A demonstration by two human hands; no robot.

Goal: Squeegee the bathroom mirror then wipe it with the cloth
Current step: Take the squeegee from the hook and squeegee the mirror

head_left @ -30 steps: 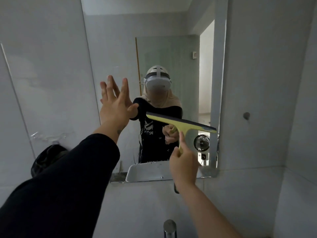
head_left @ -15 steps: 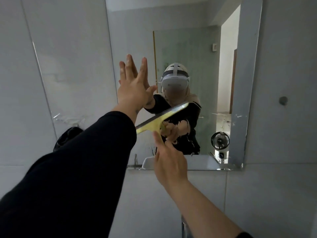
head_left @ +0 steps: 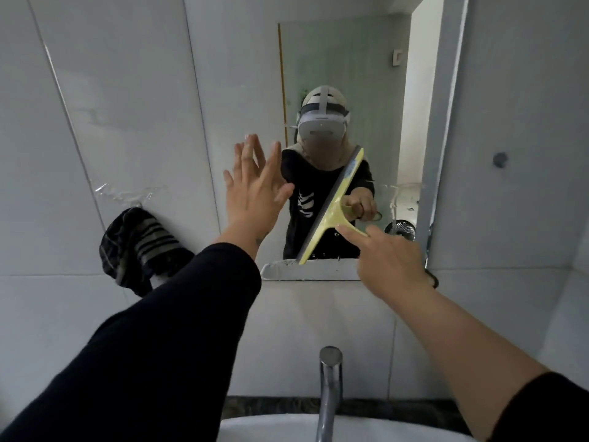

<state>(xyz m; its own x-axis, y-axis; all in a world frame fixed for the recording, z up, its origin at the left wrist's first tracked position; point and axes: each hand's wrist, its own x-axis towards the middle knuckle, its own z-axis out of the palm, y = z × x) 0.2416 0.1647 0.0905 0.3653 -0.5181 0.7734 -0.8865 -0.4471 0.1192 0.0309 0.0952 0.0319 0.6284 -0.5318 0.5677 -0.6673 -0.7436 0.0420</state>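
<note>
Head view. Change since half a second ago: squeegee [head_left: 331, 205] blade swung from a shallow slant to steeply upright, now lying against the mirror [head_left: 350, 74] in its lower right part.

Right hand [head_left: 387, 260]: grasping the squeegee's handle, index finger laid along it, likely to press the blade flat.

Left hand [head_left: 255, 194]: unclenched, fingers spread, at the mirror's left edge, apparently bracing; contact unclear.

Striped cloth [head_left: 140, 247]: hanging on the wall, left of the mirror, unused.

Tap [head_left: 328, 387]: near centre, below.
</note>
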